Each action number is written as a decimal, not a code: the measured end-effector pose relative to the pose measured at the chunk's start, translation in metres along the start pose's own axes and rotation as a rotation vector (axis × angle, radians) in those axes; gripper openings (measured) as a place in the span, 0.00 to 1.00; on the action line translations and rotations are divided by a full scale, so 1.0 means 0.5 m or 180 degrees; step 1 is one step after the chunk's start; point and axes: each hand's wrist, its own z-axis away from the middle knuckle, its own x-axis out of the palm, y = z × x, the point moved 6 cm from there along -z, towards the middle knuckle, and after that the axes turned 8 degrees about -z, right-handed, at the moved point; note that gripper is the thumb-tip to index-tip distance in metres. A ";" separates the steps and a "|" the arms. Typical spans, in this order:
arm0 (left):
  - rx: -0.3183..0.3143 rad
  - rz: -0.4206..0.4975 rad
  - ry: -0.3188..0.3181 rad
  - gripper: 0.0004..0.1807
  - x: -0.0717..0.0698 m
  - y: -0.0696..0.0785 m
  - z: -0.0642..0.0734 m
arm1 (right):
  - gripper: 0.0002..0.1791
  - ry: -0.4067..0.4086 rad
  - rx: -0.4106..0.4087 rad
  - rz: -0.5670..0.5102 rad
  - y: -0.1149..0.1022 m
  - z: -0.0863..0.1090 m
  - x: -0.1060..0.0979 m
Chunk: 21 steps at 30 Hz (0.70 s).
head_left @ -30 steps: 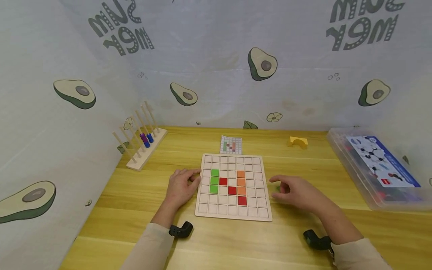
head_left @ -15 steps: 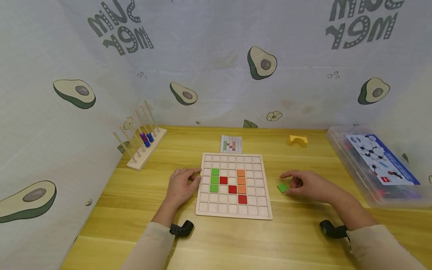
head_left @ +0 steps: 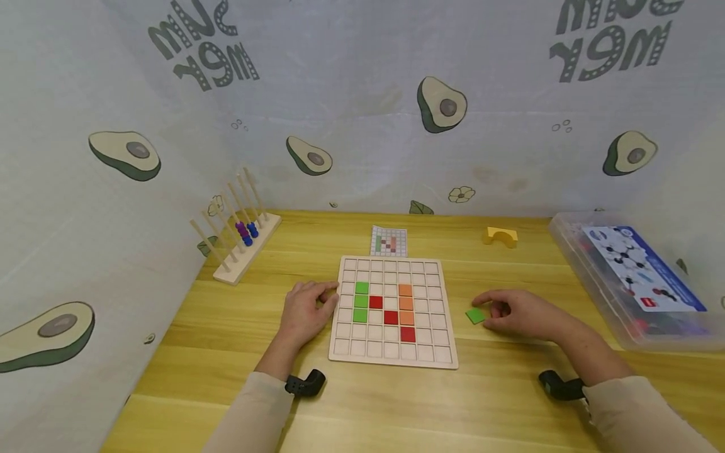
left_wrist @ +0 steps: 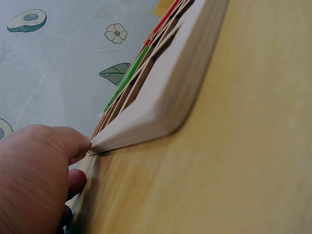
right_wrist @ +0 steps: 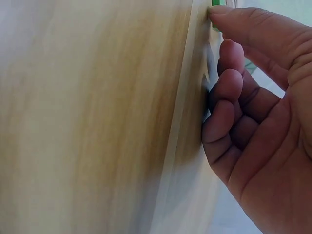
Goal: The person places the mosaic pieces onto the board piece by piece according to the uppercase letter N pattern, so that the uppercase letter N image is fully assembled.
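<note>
A wooden grid board [head_left: 348,352] lies on the table with green [head_left: 360,301], red [head_left: 376,302] and orange [head_left: 406,304] square tiles in its cells. My left hand [head_left: 304,313] rests at the board's left edge, index finger and thumb against it; the left wrist view has the thumb [left_wrist: 78,141] touching the edge. Right of the board, my right hand [head_left: 521,313] has thumb and index finger at the edges of a loose green tile [head_left: 475,315]. In the right wrist view its thumb [right_wrist: 229,17] meets the green tile [right_wrist: 216,22], and the remaining fingers are curled.
A pattern card [head_left: 388,241] lies behind the board. At the back left stands a pegged wooden rack [head_left: 243,255] with purple and blue beads. A yellow arch block [head_left: 501,237] and a clear plastic box [head_left: 640,277] with a molecule-picture label are on the right.
My right hand has moved right, away from the board's edge, and the loose green tile now shows beside its fingertips, slightly farther right. My left hand has stayed in place.
</note>
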 end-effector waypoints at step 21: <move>-0.0044 -0.0015 -0.0013 0.15 -0.001 0.001 -0.001 | 0.15 0.0240 0.0026 0.0032 -0.038 0.005 0.012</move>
